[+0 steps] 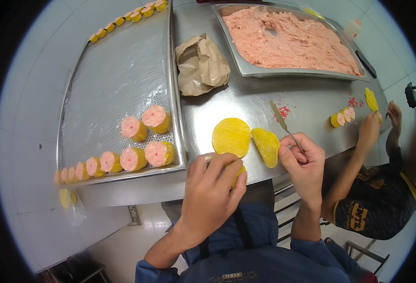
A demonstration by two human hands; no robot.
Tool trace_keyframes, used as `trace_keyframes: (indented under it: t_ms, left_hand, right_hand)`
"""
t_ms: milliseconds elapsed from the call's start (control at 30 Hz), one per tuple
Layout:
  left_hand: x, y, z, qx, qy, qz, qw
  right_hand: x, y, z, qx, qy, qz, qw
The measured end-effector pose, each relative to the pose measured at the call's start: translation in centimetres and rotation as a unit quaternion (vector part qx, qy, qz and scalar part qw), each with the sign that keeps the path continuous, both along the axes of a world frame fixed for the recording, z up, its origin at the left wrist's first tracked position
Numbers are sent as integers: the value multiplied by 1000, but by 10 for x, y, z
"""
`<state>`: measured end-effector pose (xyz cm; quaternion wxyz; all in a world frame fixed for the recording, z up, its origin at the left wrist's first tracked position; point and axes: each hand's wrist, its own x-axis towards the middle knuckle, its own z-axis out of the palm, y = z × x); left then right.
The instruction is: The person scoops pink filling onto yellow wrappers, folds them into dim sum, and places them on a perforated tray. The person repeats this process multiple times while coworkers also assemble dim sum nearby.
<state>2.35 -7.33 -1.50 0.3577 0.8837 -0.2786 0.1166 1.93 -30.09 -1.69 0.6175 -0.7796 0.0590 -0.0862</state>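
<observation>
My left hand (212, 188) is curled at the table's near edge, a yellow dumpling wrapper (240, 176) showing between its thumb and fingers. Most of that wrapper is hidden by the hand. Its fingertips come up to the lower edge of a flat, round yellow wrapper (230, 137) on the steel table. Right of this lies a folded yellow wrapper (266, 147), beside my right hand (303, 162). My right hand pinches the thin handle of a metal spatula (279, 116), whose flat blade points away over the table near small red bits (283, 112).
Left stands a perforated metal tray (118, 85) with rows of yellow dumplings (133, 159) filled with pink paste. Behind are a crumpled brown paper bag (202, 66) and a deep steel pan (264, 71) of pink filling (288, 40). A co-worker's hands (370, 127) work at right near more dumplings (342, 117).
</observation>
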Motion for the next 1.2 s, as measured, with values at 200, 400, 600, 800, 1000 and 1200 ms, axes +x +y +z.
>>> trace_keyframes:
  t_ms: [200, 400, 600, 800, 1000, 1200]
  left_hand:
    - [5, -19, 6, -153, 6, 10, 988]
    - [6, -20, 6, -266, 166, -5, 950]
    - [4, -14, 9, -267, 212, -11, 940]
    - [-1, -14, 12, -231, 191, 3, 954]
    - [-3, -12, 8, -227, 176, 9, 958]
    - [-2, -2, 8, -346, 370, -27, 862]
  right_hand:
    - [-5, 8, -2, -18, -26, 7, 999]
    - [-14, 19, -3, -86, -73, 44, 993]
    - [-14, 15, -2, -85, -67, 84, 990]
    - [-11, 14, 2, -95, -93, 111, 985]
    - [-11, 16, 4, -148, -129, 109, 974]
    - [-20, 10, 2, -92, -71, 63, 991]
